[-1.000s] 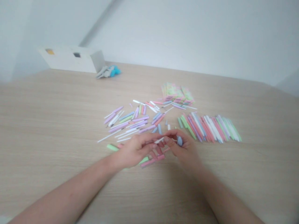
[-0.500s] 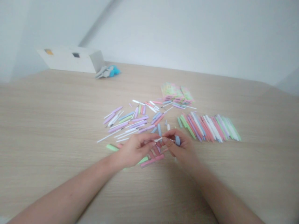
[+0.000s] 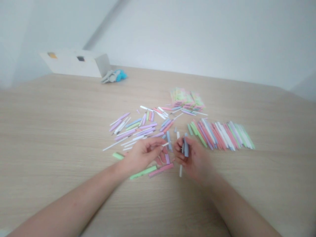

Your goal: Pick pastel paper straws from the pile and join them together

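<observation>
My left hand (image 3: 144,154) pinches a short white stick (image 3: 165,144), like a pen refill, between thumb and forefinger; its far part is hidden in the hand. A little to the right, my right hand (image 3: 191,158) is closed around a blue-grey pen part (image 3: 186,146). Below those fingers a white stick end (image 3: 180,170) shows; whether it is held cannot be told. Under and beside my left hand lie a green pen barrel (image 3: 144,172) and a pink pen barrel (image 3: 161,170). Loose purple, white and blue pen parts (image 3: 145,131) are scattered just beyond.
A row of coloured pens (image 3: 222,135) lies at the right. Behind the scattered parts are stacks of pink-and-green packets (image 3: 186,98). Far left on the wooden table (image 3: 61,131) stand a white box (image 3: 76,64) and a crumpled grey-and-blue item (image 3: 115,75).
My hands, close together before, have parted slightly. The right hand has turned, bringing the blue-grey pen part upright. My left hand stays nearly in place with the white stick.
</observation>
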Demonstrator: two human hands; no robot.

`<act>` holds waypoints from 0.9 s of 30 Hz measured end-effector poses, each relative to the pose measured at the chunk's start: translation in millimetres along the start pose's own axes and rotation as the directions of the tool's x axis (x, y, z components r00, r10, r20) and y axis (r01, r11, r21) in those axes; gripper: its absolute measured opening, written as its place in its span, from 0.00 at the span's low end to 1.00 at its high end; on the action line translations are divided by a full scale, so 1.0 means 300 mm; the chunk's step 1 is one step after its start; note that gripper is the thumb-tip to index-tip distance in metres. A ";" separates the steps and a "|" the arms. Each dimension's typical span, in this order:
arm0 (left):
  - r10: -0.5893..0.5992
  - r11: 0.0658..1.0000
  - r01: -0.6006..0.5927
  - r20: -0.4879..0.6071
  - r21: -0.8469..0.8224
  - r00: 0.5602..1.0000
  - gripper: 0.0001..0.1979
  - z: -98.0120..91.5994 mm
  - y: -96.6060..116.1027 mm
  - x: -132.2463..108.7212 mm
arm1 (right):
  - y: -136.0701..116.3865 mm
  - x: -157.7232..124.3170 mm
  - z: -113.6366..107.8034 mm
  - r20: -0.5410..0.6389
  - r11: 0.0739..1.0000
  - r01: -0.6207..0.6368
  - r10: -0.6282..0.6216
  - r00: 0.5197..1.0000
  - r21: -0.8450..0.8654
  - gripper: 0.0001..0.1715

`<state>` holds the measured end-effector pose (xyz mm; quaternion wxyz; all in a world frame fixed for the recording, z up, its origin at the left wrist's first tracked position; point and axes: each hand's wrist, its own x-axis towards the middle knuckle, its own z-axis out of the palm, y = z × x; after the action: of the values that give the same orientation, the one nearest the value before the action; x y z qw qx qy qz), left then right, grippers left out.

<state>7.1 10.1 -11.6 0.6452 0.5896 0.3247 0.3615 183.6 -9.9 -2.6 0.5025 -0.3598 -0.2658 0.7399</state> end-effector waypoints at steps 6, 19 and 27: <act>0.002 1.000 -0.003 0.024 0.016 1.000 0.09 -0.004 -0.003 -0.004 | 0.008 0.009 -0.002 -0.049 0.999 0.021 -0.023 0.999 -0.035 0.18; 0.011 1.000 -0.013 0.064 0.025 0.998 0.12 -0.005 -0.024 -0.009 | 0.018 0.010 -0.021 -0.085 0.973 0.195 -0.206 0.975 -0.123 0.14; 0.017 0.999 -0.020 0.074 0.033 0.997 0.11 -0.003 -0.017 -0.011 | 0.021 0.012 -0.023 -0.044 0.979 0.156 -0.162 0.986 -0.128 0.11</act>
<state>5.0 7.6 -16.9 0.6431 0.6165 0.3013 0.3399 184.9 -8.6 -12.5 0.5436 -0.3881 -0.3255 0.6693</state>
